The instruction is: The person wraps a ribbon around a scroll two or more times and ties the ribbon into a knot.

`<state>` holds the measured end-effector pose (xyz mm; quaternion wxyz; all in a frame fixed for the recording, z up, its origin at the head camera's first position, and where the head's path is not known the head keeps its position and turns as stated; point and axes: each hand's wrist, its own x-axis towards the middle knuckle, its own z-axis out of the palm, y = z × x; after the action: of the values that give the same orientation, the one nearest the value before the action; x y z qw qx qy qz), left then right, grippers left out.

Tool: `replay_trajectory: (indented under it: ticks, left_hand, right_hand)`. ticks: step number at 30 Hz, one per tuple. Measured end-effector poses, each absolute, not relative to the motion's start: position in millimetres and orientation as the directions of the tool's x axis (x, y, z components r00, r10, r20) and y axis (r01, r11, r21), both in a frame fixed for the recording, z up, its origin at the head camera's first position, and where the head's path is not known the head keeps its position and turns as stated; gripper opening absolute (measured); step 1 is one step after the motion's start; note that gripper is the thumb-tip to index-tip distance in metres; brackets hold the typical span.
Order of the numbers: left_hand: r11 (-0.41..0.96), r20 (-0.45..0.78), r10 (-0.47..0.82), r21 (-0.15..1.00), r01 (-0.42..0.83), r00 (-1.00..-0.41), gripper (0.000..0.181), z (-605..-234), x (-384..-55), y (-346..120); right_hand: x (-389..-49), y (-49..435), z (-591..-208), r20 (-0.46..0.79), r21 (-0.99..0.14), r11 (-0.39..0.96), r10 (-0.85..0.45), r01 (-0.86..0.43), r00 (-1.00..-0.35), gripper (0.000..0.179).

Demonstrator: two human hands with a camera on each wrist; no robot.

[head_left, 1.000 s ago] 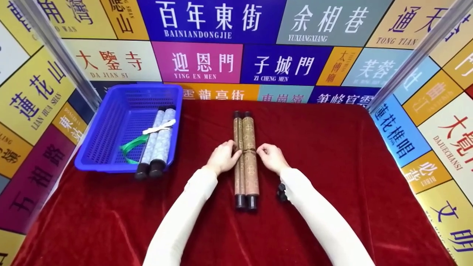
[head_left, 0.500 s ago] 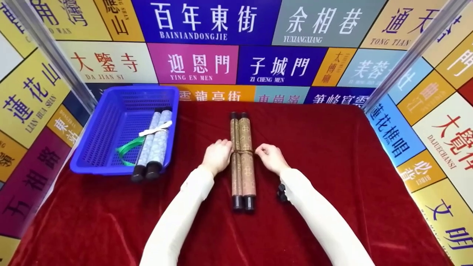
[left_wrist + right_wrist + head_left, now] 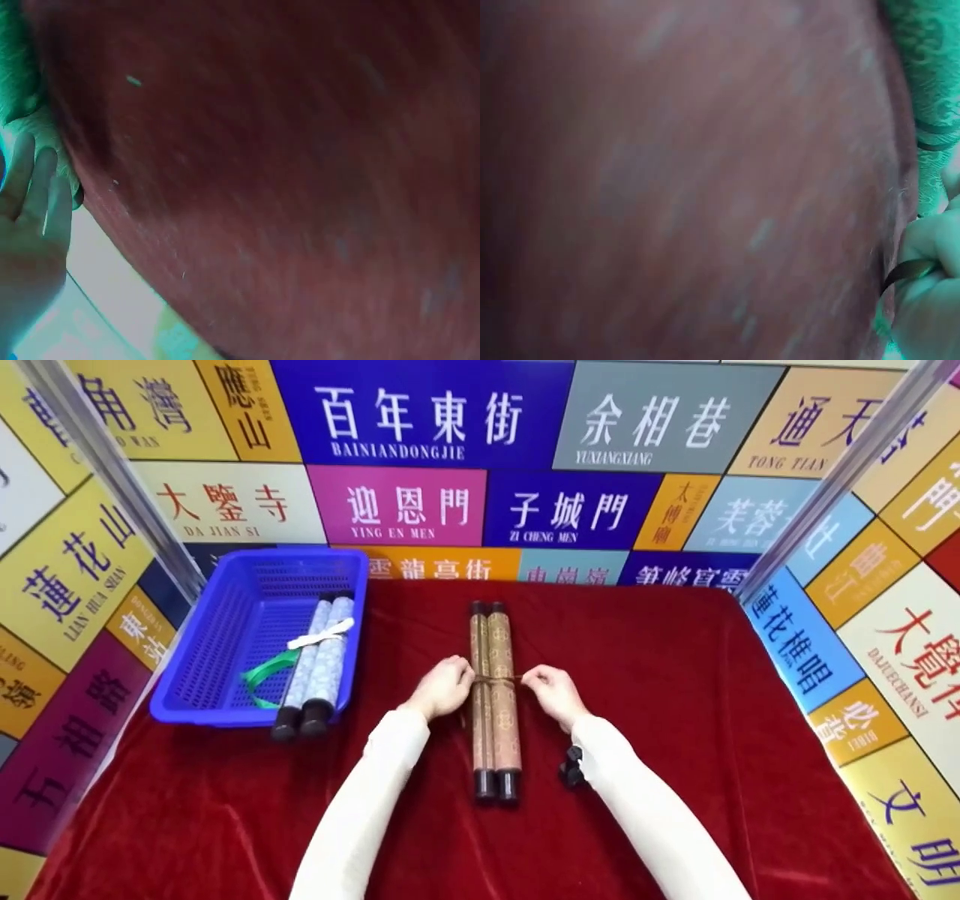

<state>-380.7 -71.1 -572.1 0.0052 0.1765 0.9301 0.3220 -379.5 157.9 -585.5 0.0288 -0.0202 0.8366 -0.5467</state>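
Two rolled scrolls (image 3: 502, 727) in brown patterned covering, with black end knobs, lie side by side on the red cloth. A thin brown cord (image 3: 495, 680) crosses their middle. On the right, my right hand (image 3: 553, 690) pinches an end of this cord, drawn out from the scrolls; a dark strip of it loops past the curled fingers in the right wrist view. My left hand (image 3: 442, 686) is at the scrolls' left edge, thumb and forefinger pinching at the cord. Several of its other fingers (image 3: 45, 180) extend in the left wrist view, where its pinch is hidden.
A blue plastic basket (image 3: 169, 712) stands at the back left. Two light blue scrolls (image 3: 322, 682), bound with a white tie (image 3: 321, 634), lean over its front rim beside a green ribbon (image 3: 270, 667). Sign-covered panels and metal posts (image 3: 825, 487) border the table.
The left thumb has come off the top of the scrolls to their left edge. My right hand has moved slightly outward, drawing the cord out. The head view has shifted slightly.
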Motion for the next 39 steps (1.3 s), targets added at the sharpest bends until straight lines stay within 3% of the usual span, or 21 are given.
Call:
replay_trajectory:
  ticks: [2, 5, 8, 11, 14, 21, 24, 30, 39]
  left_hand:
    - [0.592, 0.094, 0.283, 0.766, 0.251, -0.955, 0.025, -574, -380, -67]
    - [0.331, 0.114, 0.219, 0.926, 0.184, -0.969, 0.028, -575, -381, -56]
    - [0.091, 0.106, 0.186, 0.988, 0.125, -0.977, 0.024, -576, -383, -45]
    - [-0.020, 0.079, 0.165, 0.997, 0.076, -0.983, 0.019, -577, -385, -37]
    - [-0.007, 0.079, 0.128, 0.997, 0.078, -0.989, 0.016, -577, -385, -33]
    - [0.112, 0.100, 0.055, 0.988, 0.105, -0.993, 0.014, -576, -387, -30]
    - [0.132, 0.102, 0.028, 0.986, 0.105, -0.994, 0.014, -578, -386, -30]
    - [0.100, 0.039, 0.028, 0.994, 0.041, -0.999, 0.013, -580, -384, -32]
    - [0.034, -0.031, 0.025, 0.999, -0.030, -0.999, 0.014, -575, -382, -33]
  right_hand:
    - [-378, 155, -585, -0.106, -0.974, 0.206, -0.033, 0.097, -0.994, 0.012]
    - [-379, 146, -582, -0.161, -0.985, -0.056, -0.022, 0.162, -0.987, 0.013]
    - [-380, 135, -577, -0.152, -0.962, -0.222, -0.051, 0.160, -0.987, 0.016]
    - [-381, 128, -575, -0.144, -0.935, -0.317, -0.079, 0.161, -0.986, 0.020]
    - [-382, 126, -575, -0.137, -0.921, -0.357, -0.075, 0.155, -0.988, 0.020]
    - [-387, 129, -582, -0.040, -0.979, -0.198, 0.006, 0.038, -0.999, 0.012]
    - [-387, 129, -587, -0.048, -0.979, -0.201, 0.033, 0.041, -0.998, 0.011]
    - [-384, 127, -596, -0.134, -0.965, -0.234, 0.046, 0.120, -0.990, 0.006]
    - [-384, 122, -597, -0.152, -0.954, -0.268, 0.040, 0.136, -0.988, 0.006]
